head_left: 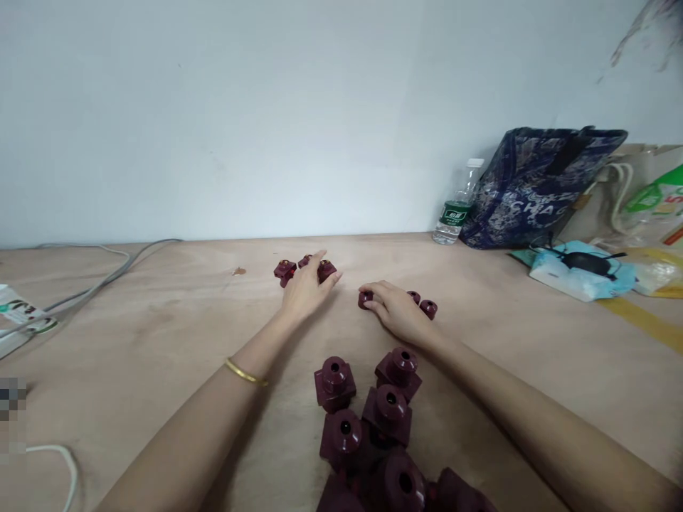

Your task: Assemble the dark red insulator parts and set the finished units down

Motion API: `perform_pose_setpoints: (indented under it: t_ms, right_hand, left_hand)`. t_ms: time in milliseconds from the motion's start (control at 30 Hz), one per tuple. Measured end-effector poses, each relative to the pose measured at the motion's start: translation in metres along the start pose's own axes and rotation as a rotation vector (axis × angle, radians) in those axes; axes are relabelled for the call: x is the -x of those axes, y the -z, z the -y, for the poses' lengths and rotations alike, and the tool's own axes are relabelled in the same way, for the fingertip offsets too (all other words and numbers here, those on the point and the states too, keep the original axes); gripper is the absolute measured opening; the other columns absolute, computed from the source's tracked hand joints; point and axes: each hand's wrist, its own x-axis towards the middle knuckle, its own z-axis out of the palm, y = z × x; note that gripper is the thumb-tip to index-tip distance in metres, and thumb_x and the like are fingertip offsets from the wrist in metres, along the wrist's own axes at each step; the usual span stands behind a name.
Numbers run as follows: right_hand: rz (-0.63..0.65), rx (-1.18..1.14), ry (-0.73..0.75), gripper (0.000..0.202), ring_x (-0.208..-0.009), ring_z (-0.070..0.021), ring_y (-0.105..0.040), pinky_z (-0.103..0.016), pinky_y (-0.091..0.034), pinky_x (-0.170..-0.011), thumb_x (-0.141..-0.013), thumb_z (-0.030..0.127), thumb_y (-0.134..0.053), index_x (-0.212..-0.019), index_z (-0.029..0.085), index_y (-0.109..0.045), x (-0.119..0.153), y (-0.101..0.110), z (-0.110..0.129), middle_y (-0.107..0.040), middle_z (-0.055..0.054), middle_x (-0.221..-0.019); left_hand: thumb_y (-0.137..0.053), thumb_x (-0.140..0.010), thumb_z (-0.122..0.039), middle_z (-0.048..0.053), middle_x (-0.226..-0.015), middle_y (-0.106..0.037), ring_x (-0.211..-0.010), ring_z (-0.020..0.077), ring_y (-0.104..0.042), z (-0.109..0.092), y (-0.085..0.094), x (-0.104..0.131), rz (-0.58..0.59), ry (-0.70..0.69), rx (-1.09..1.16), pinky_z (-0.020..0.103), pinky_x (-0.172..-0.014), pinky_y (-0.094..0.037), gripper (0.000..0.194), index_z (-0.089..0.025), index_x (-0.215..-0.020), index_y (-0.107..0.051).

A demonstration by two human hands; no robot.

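My left hand (306,288), a gold bangle on its wrist, reaches over a small group of dark red square parts (284,269) toward the back of the table. Its thumb and fingers are spread beside a part (326,270) at the group's right end. To the right, my right hand (392,307) has its thumb and fingertips closed on a small round dark red piece (365,299). Two similar round pieces (428,308) lie just behind that hand. Nearer to me, between my forearms, several larger-looking dark red parts with round holed tops (335,380) stand close together.
A water bottle (452,213) and a dark blue bag (533,188) stand by the wall at the right. In front of them lies a blue tissue pack (579,270) with a black object on top. Grey cables (114,274) run along the wooden table (160,341) at the left.
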Motion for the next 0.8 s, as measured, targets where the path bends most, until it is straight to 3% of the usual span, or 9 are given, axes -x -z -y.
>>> perform_pose_setpoints:
  t_ms: [133,267,367,467,633,800]
  right_hand:
    - [0.013,-0.004,-0.034,0.014,-0.077,-0.0177,-0.061,-0.031,-0.047,-0.073,-0.084,0.024,-0.057,-0.094,0.016,-0.060,0.017,0.008,0.009,-0.066,-0.007,-0.089]
    - [0.035,-0.107,-0.056,0.022,-0.062,-0.0143,-0.058,-0.027,-0.046,-0.060,-0.080,0.027,-0.062,-0.099,0.017,-0.061,0.023,0.014,0.015,-0.064,-0.001,-0.073]
    - [-0.031,-0.271,-0.069,0.031,-0.070,-0.0151,-0.062,-0.029,-0.051,-0.065,-0.079,0.027,-0.062,-0.109,0.019,-0.061,0.019,0.019,0.022,-0.069,-0.004,-0.086]
    - [-0.060,-0.415,-0.075,0.029,-0.082,-0.0173,-0.067,-0.031,-0.054,-0.074,-0.079,0.024,-0.063,-0.108,0.019,-0.063,0.016,0.029,0.032,-0.071,-0.006,-0.099]
    - [-0.046,-0.394,0.016,0.029,-0.082,-0.0166,-0.068,-0.030,-0.056,-0.075,-0.080,0.018,-0.060,-0.109,0.020,-0.064,0.020,0.042,0.045,-0.071,-0.005,-0.104]
    - [0.024,-0.280,0.128,0.032,-0.075,-0.0139,-0.067,-0.028,-0.055,-0.075,-0.081,0.016,-0.060,-0.111,0.024,-0.066,0.024,0.041,0.048,-0.070,-0.003,-0.108]
  left_hand:
    - [-0.054,-0.080,-0.055,0.010,-0.098,-0.057,-0.085,0.0269,-0.059,-0.003,-0.005,0.009,0.040,-0.056,-0.126,0.039,-0.073,-0.046,0.047,-0.024,-0.116,-0.055]
    - [-0.054,-0.086,-0.039,0.007,-0.104,-0.058,-0.086,0.0207,-0.059,-0.007,-0.002,0.046,0.076,-0.142,0.076,0.038,-0.079,-0.047,0.035,-0.024,-0.117,-0.050]
    - [-0.060,-0.082,-0.032,0.006,-0.097,-0.064,-0.080,0.0174,-0.062,-0.009,0.001,0.063,0.088,0.003,0.389,0.034,-0.075,-0.049,0.044,-0.021,-0.120,-0.042]
    - [-0.066,-0.076,-0.026,0.005,-0.093,-0.066,-0.083,0.0176,-0.064,-0.013,0.002,0.067,0.102,0.069,0.552,0.032,-0.075,-0.050,0.037,-0.019,-0.108,-0.050]
    - [-0.070,-0.071,-0.018,0.005,-0.105,-0.064,-0.098,0.0208,-0.060,-0.022,0.012,0.068,0.095,-0.221,0.305,0.036,-0.087,-0.047,0.038,-0.022,-0.107,-0.061]
    - [-0.069,-0.075,-0.020,0.004,-0.087,-0.060,-0.083,0.0181,-0.057,-0.028,0.020,0.071,0.092,-0.375,0.115,0.031,-0.075,-0.047,0.037,-0.022,-0.112,-0.064]
